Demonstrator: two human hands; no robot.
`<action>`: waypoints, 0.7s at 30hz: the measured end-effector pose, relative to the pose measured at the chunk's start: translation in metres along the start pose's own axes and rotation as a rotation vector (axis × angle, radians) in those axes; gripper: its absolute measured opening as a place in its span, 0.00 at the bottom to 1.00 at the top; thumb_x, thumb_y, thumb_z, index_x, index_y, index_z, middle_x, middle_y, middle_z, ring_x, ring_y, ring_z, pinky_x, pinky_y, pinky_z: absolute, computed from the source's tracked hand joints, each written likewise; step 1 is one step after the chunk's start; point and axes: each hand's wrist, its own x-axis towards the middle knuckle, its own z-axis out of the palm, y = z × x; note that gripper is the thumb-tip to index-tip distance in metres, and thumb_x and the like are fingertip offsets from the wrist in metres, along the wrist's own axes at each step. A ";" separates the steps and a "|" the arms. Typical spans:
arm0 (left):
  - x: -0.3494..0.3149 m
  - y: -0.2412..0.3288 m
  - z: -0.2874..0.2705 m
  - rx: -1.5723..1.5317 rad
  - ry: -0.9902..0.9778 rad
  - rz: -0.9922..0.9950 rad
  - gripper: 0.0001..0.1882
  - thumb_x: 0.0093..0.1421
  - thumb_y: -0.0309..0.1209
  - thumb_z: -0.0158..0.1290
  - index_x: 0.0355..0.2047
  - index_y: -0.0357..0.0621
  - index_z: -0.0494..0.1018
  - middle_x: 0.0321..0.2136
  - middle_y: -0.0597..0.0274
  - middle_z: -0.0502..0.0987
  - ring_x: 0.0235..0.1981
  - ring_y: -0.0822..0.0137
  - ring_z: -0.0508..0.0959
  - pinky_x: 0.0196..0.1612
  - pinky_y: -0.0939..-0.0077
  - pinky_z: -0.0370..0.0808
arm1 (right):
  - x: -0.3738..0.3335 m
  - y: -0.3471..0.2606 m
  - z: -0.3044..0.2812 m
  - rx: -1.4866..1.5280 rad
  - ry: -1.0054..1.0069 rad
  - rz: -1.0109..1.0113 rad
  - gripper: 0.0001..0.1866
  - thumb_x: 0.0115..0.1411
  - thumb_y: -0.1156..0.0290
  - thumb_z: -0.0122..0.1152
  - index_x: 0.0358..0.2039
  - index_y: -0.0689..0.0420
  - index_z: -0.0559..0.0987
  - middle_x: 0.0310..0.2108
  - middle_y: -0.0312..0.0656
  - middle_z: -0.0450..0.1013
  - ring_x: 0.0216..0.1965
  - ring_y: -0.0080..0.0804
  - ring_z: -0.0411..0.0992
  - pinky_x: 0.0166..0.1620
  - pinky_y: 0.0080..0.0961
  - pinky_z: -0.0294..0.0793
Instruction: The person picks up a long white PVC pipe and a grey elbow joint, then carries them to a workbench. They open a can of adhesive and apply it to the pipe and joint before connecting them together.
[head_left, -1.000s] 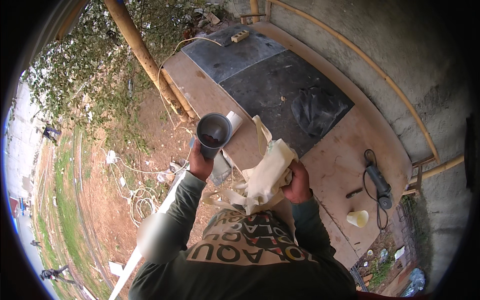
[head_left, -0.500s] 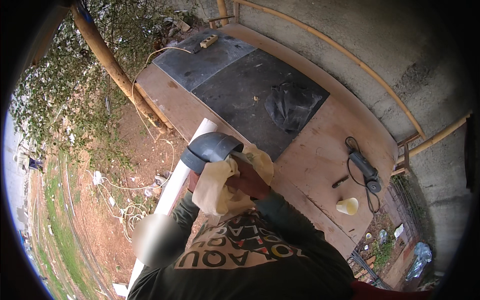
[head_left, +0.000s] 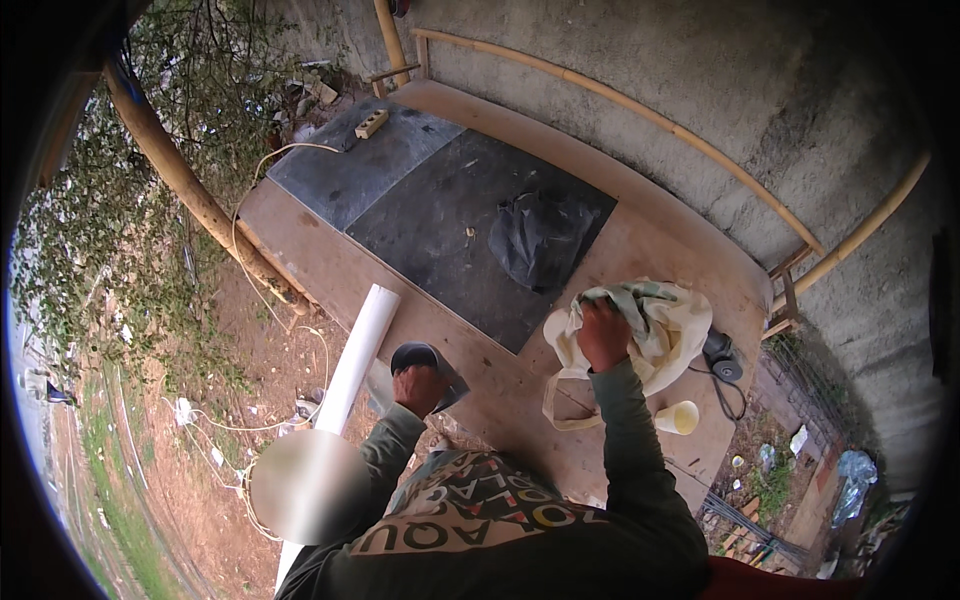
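From the head camera, the left hand [head_left: 420, 385] is closed over a grey pipe elbow [head_left: 418, 362] at the near edge of the wooden table [head_left: 330, 270], its fingers wrapped on top of the fitting. The elbow sits just beside the lower part of a white pipe [head_left: 358, 355], which lies slanted across the table edge and runs down toward the ground. The right hand [head_left: 603, 335] is clenched in the mouth of a cream cloth bag [head_left: 655, 335] that lies slumped on the table's right part; the fingers grip a fold of the fabric, and greenish cloth shows at the opening, though what else the bag holds cannot be made out. A loop handle of the bag trails on the wood toward the person. Just beside the bag, near the table's right edge, stands a small yellowish cup [head_left: 680, 417], its contents too small to tell. A dark tool with a cord [head_left: 722, 358] lies just behind the bag. Farther back, a crumpled black bag [head_left: 535, 240] rests on dark sheets [head_left: 430, 200], and a power strip [head_left: 371, 123] lies at the far corner.
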 end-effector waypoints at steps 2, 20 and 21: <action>0.017 0.000 0.011 0.113 0.053 0.101 0.12 0.52 0.41 0.58 0.22 0.47 0.81 0.27 0.51 0.82 0.32 0.50 0.82 0.43 0.50 0.76 | 0.014 0.015 0.014 -0.084 -0.081 0.064 0.15 0.48 0.69 0.67 0.40 0.53 0.80 0.40 0.43 0.75 0.36 0.48 0.77 0.36 0.42 0.77; 0.061 -0.020 0.030 0.249 0.153 -0.065 0.12 0.48 0.38 0.62 0.35 0.53 0.82 0.39 0.62 0.80 0.55 0.55 0.72 0.70 0.40 0.50 | 0.150 -0.009 0.249 0.314 -0.340 0.053 0.22 0.53 0.76 0.63 0.51 0.53 0.78 0.49 0.54 0.74 0.47 0.57 0.74 0.50 0.53 0.73; 0.062 -0.022 0.031 0.234 0.176 -0.073 0.12 0.49 0.38 0.62 0.35 0.53 0.82 0.39 0.62 0.79 0.55 0.54 0.71 0.69 0.40 0.50 | 0.137 -0.010 0.252 0.402 -0.246 -0.026 0.20 0.53 0.77 0.62 0.49 0.55 0.79 0.46 0.53 0.75 0.47 0.57 0.74 0.50 0.52 0.73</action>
